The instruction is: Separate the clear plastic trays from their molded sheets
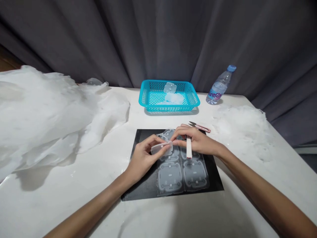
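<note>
My left hand pinches a small translucent plastic piece between thumb and fingers. At that piece's right end are the fingertips of my right hand, which also holds a white stick-like tool hanging down from its palm. Beneath both hands, a translucent sheet of rounded-square pieces lies on a black mat. Pink-handled snips rest just beyond my right hand, with their dark blades pointing left.
A blue basket holding several translucent pieces stands at the back. Right of it is a water bottle. Crumpled translucent plastic covers the table's left; a smaller heap lies right. A grey curtain hangs behind.
</note>
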`<action>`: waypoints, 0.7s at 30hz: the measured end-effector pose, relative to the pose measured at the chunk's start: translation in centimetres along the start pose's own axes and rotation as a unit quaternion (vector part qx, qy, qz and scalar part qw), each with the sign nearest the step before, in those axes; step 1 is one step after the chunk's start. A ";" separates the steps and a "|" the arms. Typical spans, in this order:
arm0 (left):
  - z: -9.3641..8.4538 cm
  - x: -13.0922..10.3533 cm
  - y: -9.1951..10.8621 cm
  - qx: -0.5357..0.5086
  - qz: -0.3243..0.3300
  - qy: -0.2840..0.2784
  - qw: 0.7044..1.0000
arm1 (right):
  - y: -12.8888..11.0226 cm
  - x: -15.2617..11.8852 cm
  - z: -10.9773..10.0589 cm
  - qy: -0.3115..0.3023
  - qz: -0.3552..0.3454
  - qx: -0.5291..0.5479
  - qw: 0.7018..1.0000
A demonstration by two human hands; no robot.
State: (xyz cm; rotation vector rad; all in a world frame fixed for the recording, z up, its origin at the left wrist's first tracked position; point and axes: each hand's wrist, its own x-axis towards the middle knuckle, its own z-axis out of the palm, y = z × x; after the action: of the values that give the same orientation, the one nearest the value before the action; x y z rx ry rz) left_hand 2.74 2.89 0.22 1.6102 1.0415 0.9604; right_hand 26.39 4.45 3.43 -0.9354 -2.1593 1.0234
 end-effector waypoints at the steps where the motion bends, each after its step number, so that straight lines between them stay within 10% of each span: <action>1: 0.0 0.0 0.0 0.005 0.006 -0.001 1.000 | -0.1 -0.1 0.0 -0.003 -0.013 -0.012 1.000; 21: 0.2 0.1 -0.1 0.007 -0.031 -0.007 0.999 | -1.0 -0.4 -0.1 -0.005 -0.068 -0.154 0.986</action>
State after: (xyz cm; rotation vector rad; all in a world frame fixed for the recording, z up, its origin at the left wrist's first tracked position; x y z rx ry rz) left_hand 2.89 2.92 0.13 1.5854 1.0848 0.9004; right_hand 26.33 3.74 4.22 -0.9029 -2.3973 0.6397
